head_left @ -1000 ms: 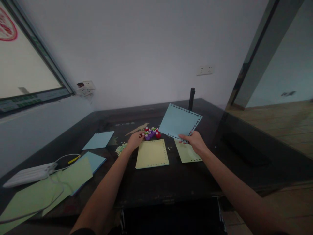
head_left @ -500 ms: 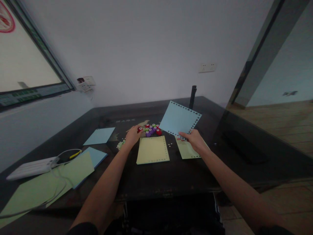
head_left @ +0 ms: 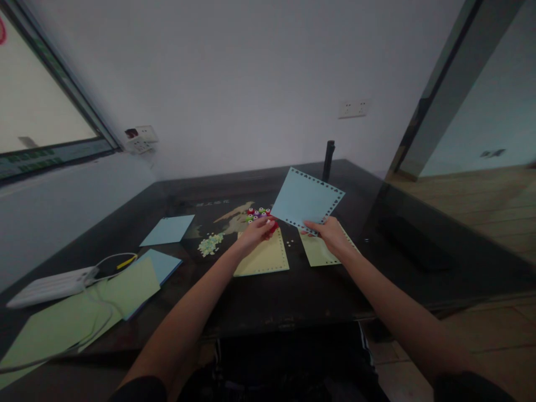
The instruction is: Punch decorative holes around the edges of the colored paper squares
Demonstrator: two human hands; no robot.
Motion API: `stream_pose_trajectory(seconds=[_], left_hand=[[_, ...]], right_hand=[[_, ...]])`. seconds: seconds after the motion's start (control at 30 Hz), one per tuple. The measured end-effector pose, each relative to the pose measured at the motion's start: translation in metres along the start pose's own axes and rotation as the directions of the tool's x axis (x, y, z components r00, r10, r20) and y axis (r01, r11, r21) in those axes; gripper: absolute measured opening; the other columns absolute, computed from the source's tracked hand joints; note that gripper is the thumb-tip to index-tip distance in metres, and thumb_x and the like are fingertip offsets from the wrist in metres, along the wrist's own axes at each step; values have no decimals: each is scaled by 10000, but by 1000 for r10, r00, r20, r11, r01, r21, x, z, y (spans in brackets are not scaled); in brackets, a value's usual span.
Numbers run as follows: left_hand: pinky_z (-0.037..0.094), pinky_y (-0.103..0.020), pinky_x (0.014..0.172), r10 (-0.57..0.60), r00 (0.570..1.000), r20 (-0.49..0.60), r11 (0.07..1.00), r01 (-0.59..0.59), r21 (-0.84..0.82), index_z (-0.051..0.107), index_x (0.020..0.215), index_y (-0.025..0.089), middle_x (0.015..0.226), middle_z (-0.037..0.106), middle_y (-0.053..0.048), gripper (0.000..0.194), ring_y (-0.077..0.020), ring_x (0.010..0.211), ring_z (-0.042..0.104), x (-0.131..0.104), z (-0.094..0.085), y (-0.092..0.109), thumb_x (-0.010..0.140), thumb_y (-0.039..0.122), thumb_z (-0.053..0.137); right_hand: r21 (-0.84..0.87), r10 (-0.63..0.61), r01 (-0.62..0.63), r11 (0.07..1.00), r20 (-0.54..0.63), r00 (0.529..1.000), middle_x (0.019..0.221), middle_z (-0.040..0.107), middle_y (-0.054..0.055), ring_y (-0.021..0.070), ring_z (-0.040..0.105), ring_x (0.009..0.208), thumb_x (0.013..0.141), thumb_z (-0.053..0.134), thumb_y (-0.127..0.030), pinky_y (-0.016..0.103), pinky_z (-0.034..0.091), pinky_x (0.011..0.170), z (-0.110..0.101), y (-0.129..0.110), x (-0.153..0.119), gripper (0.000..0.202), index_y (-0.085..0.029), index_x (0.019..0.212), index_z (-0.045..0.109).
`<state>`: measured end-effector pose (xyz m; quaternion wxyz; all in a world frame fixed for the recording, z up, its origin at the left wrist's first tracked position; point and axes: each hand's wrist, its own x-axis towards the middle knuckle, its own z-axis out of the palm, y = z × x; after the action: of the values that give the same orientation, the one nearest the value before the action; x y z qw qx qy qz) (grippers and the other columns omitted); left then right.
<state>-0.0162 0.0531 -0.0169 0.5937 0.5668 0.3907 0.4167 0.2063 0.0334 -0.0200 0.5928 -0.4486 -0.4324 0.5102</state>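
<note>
The right hand (head_left: 330, 231) pinches a light-blue square paper sheet with hole-punched edges (head_left: 307, 196) at eleven o'clock from it, fingertips partly hidden behind. The left hand (head_left: 254, 233) curls its fingers against a small rounded red object (head_left: 273, 227); whether they grip it, I cannot tell. The hand covers part of a pale-yellow punched sheet (head_left: 270, 257) at five o'clock. A white cable (head_left: 109, 310) leaves the picture at nine o'clock, cut off.
</note>
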Motion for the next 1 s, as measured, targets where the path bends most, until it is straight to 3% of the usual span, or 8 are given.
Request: stream_pose_trajectory(seconds=[0.13,0.33,0.5,0.7,0.87,1.0], left_hand=[[418,-189,590,-88,995,43,977,95,-190,649,916,152,796,649,-27,281,-59,599,548,-2,8,-4,712,335,708],[496,-296,813,-148,988,41,898,152,-413,638,955,139,936,685,-99,196,-142,781,647,-2,11,-2,843,281,565],[477,-346,918,-113,993,38,903,119,-413,620,960,144,950,675,-77,146,-156,813,669,-5,14,-1,825,192,592],[487,-370,919,-95,996,-1,922,87,-377,581,928,141,876,662,-60,143,-161,783,678,-6,18,-2,794,156,630],[484,-374,930,-32,998,51,914,50,-402,561,933,145,883,656,-54,216,-177,843,676,-10,21,1,750,137,677],[479,-357,943,-6,997,71,909,35,-416,553,911,144,905,661,-57,214,-186,883,673,-11,22,0,746,162,688]], right_hand=[[26,-10,10,1000,-12,1000,858,717,54,178,661,597,517,794,-228,323,576,577,0,1,0,356,-141,836,660],[21,-7,7,1000,-28,1000,836,716,57,177,664,607,526,791,-219,325,582,591,-1,3,2,342,-133,831,661],[17,-33,34,999,-36,999,851,719,63,187,668,624,503,805,-253,326,579,605,-1,4,3,380,-129,835,666],[-44,-111,110,993,-20,994,830,719,58,175,658,585,526,793,-302,316,567,594,2,-1,-1,374,-135,837,670],[-143,-113,110,984,-11,994,771,717,79,184,660,575,546,775,-319,303,550,570,4,-6,-3,332,-121,792,671],[-117,-115,113,987,-4,993,783,717,72,179,657,557,553,769,-310,311,555,579,4,-6,-3,326,-125,801,667]])
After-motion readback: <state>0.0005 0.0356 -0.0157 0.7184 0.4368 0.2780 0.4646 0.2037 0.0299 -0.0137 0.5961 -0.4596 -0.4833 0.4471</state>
